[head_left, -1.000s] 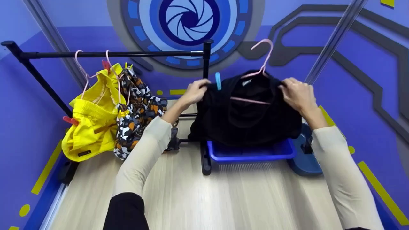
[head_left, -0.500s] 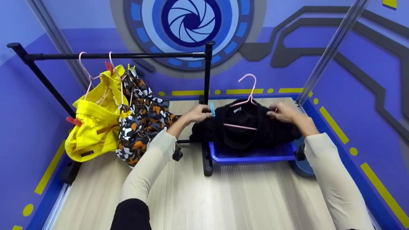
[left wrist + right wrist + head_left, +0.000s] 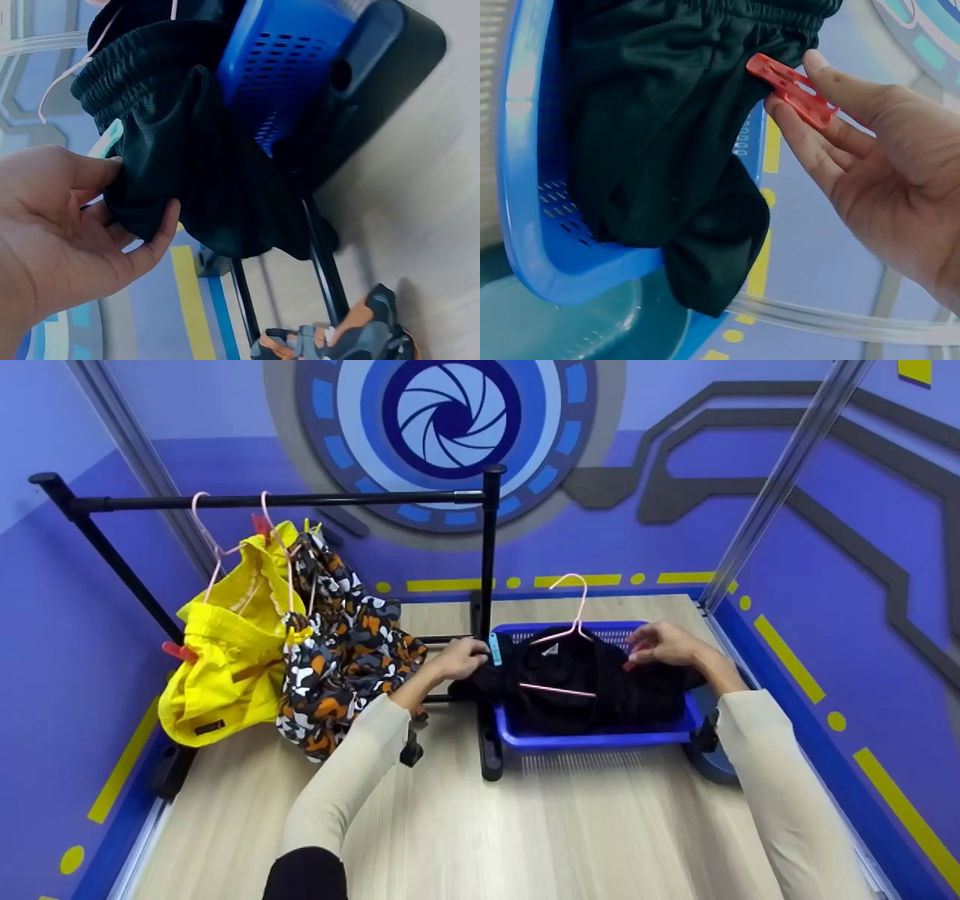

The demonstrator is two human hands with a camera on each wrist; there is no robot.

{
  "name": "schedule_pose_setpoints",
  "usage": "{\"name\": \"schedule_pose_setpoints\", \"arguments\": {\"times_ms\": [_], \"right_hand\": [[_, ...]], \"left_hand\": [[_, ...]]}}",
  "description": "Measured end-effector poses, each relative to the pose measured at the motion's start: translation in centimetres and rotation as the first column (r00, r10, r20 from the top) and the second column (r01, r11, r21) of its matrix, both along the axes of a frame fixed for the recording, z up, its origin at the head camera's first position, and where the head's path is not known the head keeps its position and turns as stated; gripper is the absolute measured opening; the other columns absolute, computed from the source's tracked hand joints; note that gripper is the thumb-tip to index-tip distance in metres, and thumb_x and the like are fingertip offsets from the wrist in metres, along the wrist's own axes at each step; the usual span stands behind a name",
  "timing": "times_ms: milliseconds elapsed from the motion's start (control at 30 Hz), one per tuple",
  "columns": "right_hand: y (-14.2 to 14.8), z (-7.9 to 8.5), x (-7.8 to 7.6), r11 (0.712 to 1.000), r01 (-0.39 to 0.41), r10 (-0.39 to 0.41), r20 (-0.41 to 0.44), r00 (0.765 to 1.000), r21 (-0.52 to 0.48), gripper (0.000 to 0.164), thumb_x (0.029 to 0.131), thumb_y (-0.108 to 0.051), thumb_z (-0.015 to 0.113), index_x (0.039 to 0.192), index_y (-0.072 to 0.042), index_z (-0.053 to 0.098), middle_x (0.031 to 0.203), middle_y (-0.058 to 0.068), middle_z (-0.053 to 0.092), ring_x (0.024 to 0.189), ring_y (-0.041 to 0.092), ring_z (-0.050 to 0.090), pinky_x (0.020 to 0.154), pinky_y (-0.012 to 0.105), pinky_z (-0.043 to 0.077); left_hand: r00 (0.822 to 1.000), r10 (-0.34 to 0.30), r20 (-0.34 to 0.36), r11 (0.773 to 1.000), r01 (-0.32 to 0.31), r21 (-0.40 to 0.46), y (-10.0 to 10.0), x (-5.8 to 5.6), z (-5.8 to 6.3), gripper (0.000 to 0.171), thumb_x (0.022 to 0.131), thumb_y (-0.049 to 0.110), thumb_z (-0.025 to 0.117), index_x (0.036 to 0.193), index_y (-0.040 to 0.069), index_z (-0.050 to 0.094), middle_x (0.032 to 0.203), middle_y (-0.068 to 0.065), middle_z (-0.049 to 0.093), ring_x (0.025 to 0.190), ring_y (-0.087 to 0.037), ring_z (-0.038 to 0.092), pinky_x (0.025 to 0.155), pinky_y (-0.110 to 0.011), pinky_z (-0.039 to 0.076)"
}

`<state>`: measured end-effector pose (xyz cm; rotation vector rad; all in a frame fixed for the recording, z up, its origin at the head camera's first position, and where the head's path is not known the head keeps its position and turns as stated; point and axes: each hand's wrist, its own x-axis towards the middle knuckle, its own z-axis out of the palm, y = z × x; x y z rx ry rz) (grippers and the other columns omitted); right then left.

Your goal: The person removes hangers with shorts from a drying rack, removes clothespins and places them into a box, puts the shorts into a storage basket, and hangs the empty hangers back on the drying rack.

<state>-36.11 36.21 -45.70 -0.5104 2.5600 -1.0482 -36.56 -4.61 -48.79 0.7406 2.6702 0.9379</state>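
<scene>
Black shorts [image 3: 637, 697] with a gathered waistband lie on a pink hanger [image 3: 577, 611], across a blue basket. My left hand [image 3: 459, 658] pinches the cloth at the left end of the waistband, beside a light-blue clothespin [image 3: 495, 649]. In the left wrist view the thumb lies by that clothespin [image 3: 112, 137] and the fingers are behind the fabric. My right hand [image 3: 667, 645] holds a red clothespin [image 3: 791, 90] between thumb and fingers, at the other end of the waistband. Its tip meets the cloth; whether it clamps it, I cannot tell.
A black rack [image 3: 352, 499] stands left, carrying yellow shorts [image 3: 232, 660] and camouflage-patterned shorts [image 3: 345, 645] on pink hangers. The blue basket [image 3: 600, 741] sits right of the rack's post. A teal basin [image 3: 712, 765] is beside it. Walls close in the back and sides.
Both hands have lowered the black shorts and hanger from in front of the wall onto the basket. The red clothespin, unseen earlier, now shows at my right fingers.
</scene>
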Motion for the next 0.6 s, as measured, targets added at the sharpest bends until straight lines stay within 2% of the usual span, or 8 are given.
{"name": "schedule_pose_setpoints", "arguments": {"times_ms": [133, 233, 300, 400, 500, 600], "right_hand": [[0.2, -0.6, 0.0, 0.995, 0.096, -0.096, -0.002, 0.995, 0.0, 0.05, 0.096, -0.011, 0.07, 0.134, 0.017, 0.054, 0.119, 0.035, 0.067, 0.096, 0.022, 0.072, 0.079, 0.016, 0.054], [0.4, -1.1, -0.1, 0.981, 0.181, -0.18, 0.024, 0.983, -0.066, 0.052, 0.098, -0.02, 0.07, 0.136, 0.013, 0.057, 0.122, 0.031, 0.069, 0.096, 0.016, 0.072, 0.086, 0.025, 0.059], [0.5, -1.4, -0.1, 0.968, 0.217, -0.214, 0.041, 0.976, -0.127, 0.052, 0.099, -0.024, 0.069, 0.135, 0.012, 0.058, 0.117, 0.027, 0.073, 0.096, 0.01, 0.072, 0.09, 0.03, 0.059], [0.5, -2.0, -0.2, 0.936, 0.271, -0.263, 0.064, 0.963, -0.226, 0.052, 0.099, -0.027, 0.068, 0.134, 0.011, 0.059, 0.102, 0.01, 0.08, 0.093, 0.001, 0.07, 0.088, 0.026, 0.058], [0.4, -2.3, -0.4, 0.895, 0.317, -0.304, 0.091, 0.948, -0.313, 0.056, 0.1, -0.028, 0.066, 0.136, 0.014, 0.056, 0.091, -0.01, 0.078, 0.088, -0.004, 0.068, 0.082, 0.018, 0.057], [0.2, -2.6, -0.5, 0.842, 0.359, -0.325, 0.153, 0.933, -0.402, 0.06, 0.101, -0.026, 0.065, 0.139, 0.018, 0.05, 0.09, -0.018, 0.075, 0.087, -0.005, 0.07, 0.082, 0.016, 0.057]], "left_hand": [[1.0, -0.008, -0.025, 1.0, 0.009, 0.018, -0.6, 0.3, -0.6, 0.026, 0.101, 0.006, 0.054, 0.118, -0.005, 0.07, 0.123, -0.022, 0.071, 0.122, -0.036, 0.063, 0.107, -0.046, 0.049], [0.999, -0.034, -0.037, 0.999, 0.035, 0.025, -0.9, 0.4, -0.8, 0.028, 0.101, 0.004, 0.054, 0.121, -0.008, 0.069, 0.125, -0.023, 0.07, 0.124, -0.037, 0.063, 0.108, -0.046, 0.049], [0.996, -0.065, -0.059, 0.998, 0.066, 0.014, -1.1, 0.4, -0.8, 0.028, 0.1, 0.003, 0.055, 0.122, -0.01, 0.068, 0.126, -0.024, 0.07, 0.125, -0.038, 0.062, 0.109, -0.046, 0.048], [0.987, -0.124, -0.103, 0.992, 0.123, -0.021, -1.4, 0.5, -0.9, 0.029, 0.098, 0.0, 0.055, 0.121, -0.01, 0.069, 0.125, -0.024, 0.07, 0.123, -0.038, 0.064, 0.109, -0.045, 0.049], [0.977, -0.168, -0.131, 0.985, 0.161, -0.06, -1.7, 0.5, -0.8, 0.029, 0.096, -0.001, 0.056, 0.12, -0.009, 0.07, 0.123, -0.023, 0.071, 0.121, -0.036, 0.065, 0.108, -0.044, 0.05], [0.974, -0.174, -0.147, 0.982, 0.161, -0.096, -1.8, 0.6, -0.7, 0.028, 0.096, 0.001, 0.059, 0.121, -0.006, 0.072, 0.122, -0.02, 0.072, 0.121, -0.034, 0.066, 0.112, -0.047, 0.046]]}}
